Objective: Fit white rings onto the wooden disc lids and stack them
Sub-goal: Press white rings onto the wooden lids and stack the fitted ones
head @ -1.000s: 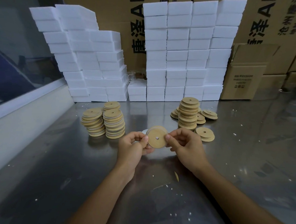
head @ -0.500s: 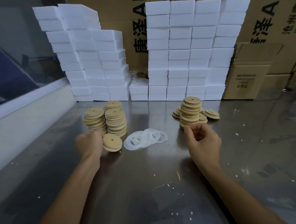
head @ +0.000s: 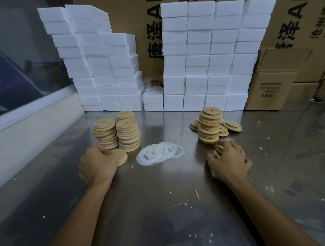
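My left hand (head: pixel 97 164) holds a ringed wooden disc lid (head: pixel 122 157) down on the steel table, just in front of the stacks of finished lids (head: pixel 127 134). A loose pile of white rings (head: pixel 159 153) lies in the middle. My right hand (head: pixel 229 161) reaches over a single bare lid (head: pixel 219 148) lying at the foot of the tall stack of bare lids (head: pixel 209 127); its fingers curl over that lid's edge. More bare lids (head: pixel 232 125) lie scattered behind that stack.
Walls of white foam blocks (head: pixel 206 56) and cardboard boxes (head: pixel 273 90) close off the back of the steel table (head: pixel 155 205). A white ledge (head: pixel 29 122) and window run along the left. A wood sliver (head: pixel 196 193) and white crumbs lie near my arms.
My left hand carried the ringed lid from the centre to the left and set it on the table by the finished stacks. My right hand moved right and down onto a bare lid.
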`<state>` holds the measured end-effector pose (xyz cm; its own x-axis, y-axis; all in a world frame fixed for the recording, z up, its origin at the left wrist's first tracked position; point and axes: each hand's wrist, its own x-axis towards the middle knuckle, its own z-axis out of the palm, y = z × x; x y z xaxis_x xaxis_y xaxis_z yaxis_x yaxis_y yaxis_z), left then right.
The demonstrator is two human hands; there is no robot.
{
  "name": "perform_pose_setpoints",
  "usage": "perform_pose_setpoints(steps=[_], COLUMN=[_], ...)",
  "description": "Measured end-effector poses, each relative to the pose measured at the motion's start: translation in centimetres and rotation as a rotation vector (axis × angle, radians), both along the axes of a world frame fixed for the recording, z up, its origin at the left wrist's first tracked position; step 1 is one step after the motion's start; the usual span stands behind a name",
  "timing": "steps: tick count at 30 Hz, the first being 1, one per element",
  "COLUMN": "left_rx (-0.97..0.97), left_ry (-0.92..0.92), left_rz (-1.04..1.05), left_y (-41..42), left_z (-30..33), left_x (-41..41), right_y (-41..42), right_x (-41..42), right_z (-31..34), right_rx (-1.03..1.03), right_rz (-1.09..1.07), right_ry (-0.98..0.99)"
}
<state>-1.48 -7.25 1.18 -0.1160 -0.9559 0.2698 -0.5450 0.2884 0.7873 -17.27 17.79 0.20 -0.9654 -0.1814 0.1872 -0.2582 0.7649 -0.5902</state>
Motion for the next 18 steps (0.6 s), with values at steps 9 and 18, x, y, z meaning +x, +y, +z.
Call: perform_pose_setpoints(steps=[9, 18], left_rx=[-0.524, -0.453], left_ry=[-0.141, -0.256], left_rz=[-0.724, -0.848], left_y=[4.9, 5.3], left_z=[-0.4, -0.8], left_x=[-1.7, -2.3], right_y=[-0.1, -0.2], right_x=[0.2, 0.2], right_z=[0.0, 0.0], right_rx=[0.094, 0.036], right_rz=[-0.034, -0.003], right_ry=[0.034, 0.039])
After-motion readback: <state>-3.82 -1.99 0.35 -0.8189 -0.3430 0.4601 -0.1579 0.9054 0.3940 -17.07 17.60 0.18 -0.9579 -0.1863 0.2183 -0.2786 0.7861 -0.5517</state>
